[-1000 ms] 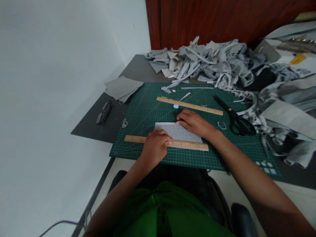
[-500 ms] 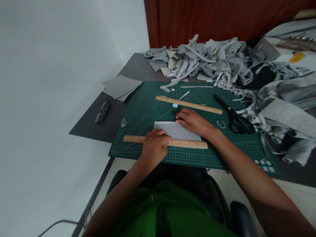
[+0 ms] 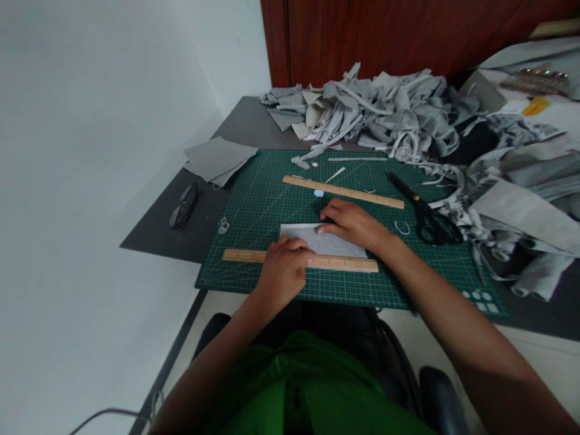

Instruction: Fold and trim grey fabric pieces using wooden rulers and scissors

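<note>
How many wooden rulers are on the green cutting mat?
2. One ruler lies at the far side; the near ruler is under the left hand, along the grey fabric piece.

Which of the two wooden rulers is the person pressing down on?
The near ruler, along the grey fabric piece's near edge, lies under the left hand. The far ruler lies untouched beyond the right hand.

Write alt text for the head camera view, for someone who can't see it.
Seen from above, a person's left hand presses a wooden ruler along the near edge of a grey fabric piece on a green cutting mat, while the right hand holds down the fabric's far edge. A second ruler, black scissors and a heap of grey scraps lie beyond.
</note>
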Demonstrator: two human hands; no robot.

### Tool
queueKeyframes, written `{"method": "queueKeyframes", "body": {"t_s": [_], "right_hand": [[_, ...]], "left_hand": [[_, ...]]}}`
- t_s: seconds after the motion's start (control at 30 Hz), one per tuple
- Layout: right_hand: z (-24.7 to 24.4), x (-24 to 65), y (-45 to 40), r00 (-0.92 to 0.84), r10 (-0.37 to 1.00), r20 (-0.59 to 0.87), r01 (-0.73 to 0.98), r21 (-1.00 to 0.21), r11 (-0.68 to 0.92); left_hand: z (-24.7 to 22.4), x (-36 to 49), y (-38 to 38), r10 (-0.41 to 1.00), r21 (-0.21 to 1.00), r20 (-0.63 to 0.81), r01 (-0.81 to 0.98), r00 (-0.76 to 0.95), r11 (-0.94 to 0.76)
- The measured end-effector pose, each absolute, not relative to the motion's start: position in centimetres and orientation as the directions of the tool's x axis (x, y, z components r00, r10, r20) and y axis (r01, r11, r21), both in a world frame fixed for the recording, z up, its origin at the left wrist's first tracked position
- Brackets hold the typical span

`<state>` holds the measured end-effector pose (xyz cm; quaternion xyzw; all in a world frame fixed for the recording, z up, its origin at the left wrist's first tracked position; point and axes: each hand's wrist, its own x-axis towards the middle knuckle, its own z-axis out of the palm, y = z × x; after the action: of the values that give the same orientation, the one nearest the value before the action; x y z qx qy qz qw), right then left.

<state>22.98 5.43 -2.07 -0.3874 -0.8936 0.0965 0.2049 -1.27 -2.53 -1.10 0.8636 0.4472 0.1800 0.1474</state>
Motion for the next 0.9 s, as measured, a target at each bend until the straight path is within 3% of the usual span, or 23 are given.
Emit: {"method": "queueKeyframes", "body": {"t_s": [0.17,0.3,0.37,0.47,0.57,0.9], "right_hand": [[-1.7,23.2,5.4,-0.603,0.751,0.27,0.69,-0.296,0.66],[-1.4,23.7,5.8,-0.465,0.83,0.309,0.752,-0.358,0.554],[-1.4,24.2,6.1,-0.325,0.877,0.354,0.821,-0.355,0.447],[-1.9,25.1,6.4,-0.124,0.912,0.392,0.944,-0.236,0.23],[-2.6,25.7,6.6,-0.04,0.932,0.36,0.983,-0.152,0.102],[-3.4,26.1,7.4,0.079,0.936,0.342,0.956,-0.292,0.026]], "left_hand": [[-0.8,-0.1,-4.3,0.825,0.229,0.226,0.795,0.517,-0.561],[-1.0,1.2,-5.4,0.836,0.179,0.268,0.828,0.478,-0.531],[-1.1,1.5,-5.5,0.835,0.177,0.284,0.83,0.472,-0.529],[-1.2,1.4,-5.2,0.827,0.207,0.301,0.814,0.475,-0.543],[-1.4,1.2,-5.1,0.817,0.223,0.298,0.796,0.494,-0.562],[-1.9,1.1,-5.3,0.812,0.221,0.249,0.785,0.528,-0.578]]}}
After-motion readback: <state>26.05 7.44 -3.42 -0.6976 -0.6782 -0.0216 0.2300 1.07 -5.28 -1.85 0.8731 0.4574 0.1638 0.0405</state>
